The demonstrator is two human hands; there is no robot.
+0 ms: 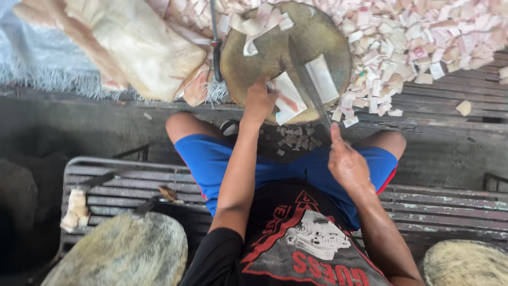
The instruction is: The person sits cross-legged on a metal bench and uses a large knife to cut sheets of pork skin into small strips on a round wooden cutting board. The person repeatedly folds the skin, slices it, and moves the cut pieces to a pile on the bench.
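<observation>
While the left hand (259,100) presses closed fingers onto a pale fat slab (288,98) on the round chopping block (254,53), the right hand (346,161) grips a long knife (307,79) across it. Slicing is under way; the next cut needs fingers clear.
</observation>
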